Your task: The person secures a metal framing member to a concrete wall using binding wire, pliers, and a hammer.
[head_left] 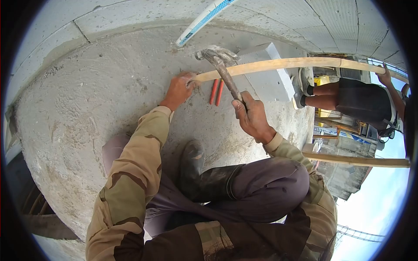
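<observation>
My right hand [253, 116] is closed around the handle of a claw hammer [223, 71], whose greyish, dirt-coated head is raised over the floor and overlaps the wooden strip in this view. My left hand [179, 90] is closed at the near end of a long, pale wooden strip [270, 64], fingers pinched low by the concrete. Whether a nail sits between those fingers, I cannot tell. The strip runs off to the right, where another person's hand [385, 76] grips it. Between my hands, a tool with two red handles [216, 92] lies on the floor, its upper part hidden.
A pale block [264, 78] rests on the concrete floor [87, 108] beyond the hammer. A white and blue pipe [202, 24] rises near the block wall [130, 17]. At right stands a person in dark shorts [363, 102]. Below them, a wooden beam [357, 160] extends right.
</observation>
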Demonstrator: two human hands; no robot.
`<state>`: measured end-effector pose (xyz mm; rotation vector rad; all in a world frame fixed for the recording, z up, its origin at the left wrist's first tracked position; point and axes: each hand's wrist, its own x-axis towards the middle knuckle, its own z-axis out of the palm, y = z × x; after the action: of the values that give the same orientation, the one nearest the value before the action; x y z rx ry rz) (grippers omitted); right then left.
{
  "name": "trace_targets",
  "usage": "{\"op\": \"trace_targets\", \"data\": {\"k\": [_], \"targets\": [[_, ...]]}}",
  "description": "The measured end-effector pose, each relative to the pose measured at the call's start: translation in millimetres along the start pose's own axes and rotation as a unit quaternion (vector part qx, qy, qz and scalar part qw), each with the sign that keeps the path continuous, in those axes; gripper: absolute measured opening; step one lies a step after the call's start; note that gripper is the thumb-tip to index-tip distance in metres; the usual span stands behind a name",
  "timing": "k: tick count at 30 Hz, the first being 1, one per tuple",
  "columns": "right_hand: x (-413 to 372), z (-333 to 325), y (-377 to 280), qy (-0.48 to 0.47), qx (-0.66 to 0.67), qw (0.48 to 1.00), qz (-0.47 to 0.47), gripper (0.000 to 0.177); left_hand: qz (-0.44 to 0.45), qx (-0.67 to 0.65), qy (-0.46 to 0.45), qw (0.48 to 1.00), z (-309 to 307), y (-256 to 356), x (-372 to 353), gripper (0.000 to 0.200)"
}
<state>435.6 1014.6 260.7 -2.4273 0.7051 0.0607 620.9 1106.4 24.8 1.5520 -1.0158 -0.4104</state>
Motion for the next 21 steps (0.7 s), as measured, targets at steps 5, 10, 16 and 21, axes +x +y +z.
{"op": "trace_targets", "data": {"k": [5, 10, 16, 21], "targets": [[-9.2, 15.3, 25.4, 0.082, 0.072, 0.990, -0.093, 0.024, 0.009, -0.013, 0.007, 1.000, -4.5, 4.5, 3.5, 0.032], [-1.6, 12.1, 17.7, -0.006, -0.014, 1.000, 0.013, 0.026, -0.035, -0.012, -0.011, 0.999, -2.6, 4.0, 4.2, 0.034], [0.5, 18.5, 25.8, 0.061, -0.025, 0.995, -0.071, 0.032, -0.022, -0.002, -0.012, 1.000, -4.5, 4.9, 4.2, 0.034], [13.7, 6.4, 12.2, 0.014, -0.031, 0.999, -0.002, 0.023, -0.015, -0.008, -0.020, 1.000, -5.2, 3.9, 3.7, 0.034]]}}
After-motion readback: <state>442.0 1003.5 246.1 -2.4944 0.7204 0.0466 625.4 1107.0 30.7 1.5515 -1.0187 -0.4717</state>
